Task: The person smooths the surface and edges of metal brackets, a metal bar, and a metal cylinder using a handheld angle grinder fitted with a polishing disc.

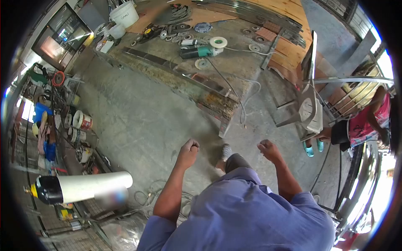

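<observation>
My left hand (188, 153) is closed in a loose fist in front of my body, above the concrete floor, with nothing seen in it. Level with it on the other side, my right hand (269, 149) has its fingers curled in, and it holds nothing that I can see. Neither hand touches anything. Beyond them stands a worn workbench (157, 77). On it lies a green and black angle grinder (197, 52) with a pale disc (218, 42) at its head. A long metal bar (184, 78) runs along the near edge of the bench.
A white and black gas cylinder (94, 186) lies at the left, near hoses (157, 194). Paint buckets (82, 120) stand farther left. A grinder cord (243, 109) hangs off the bench corner. At right are a plastic chair (310, 109) and another person (366, 121) in a pink top.
</observation>
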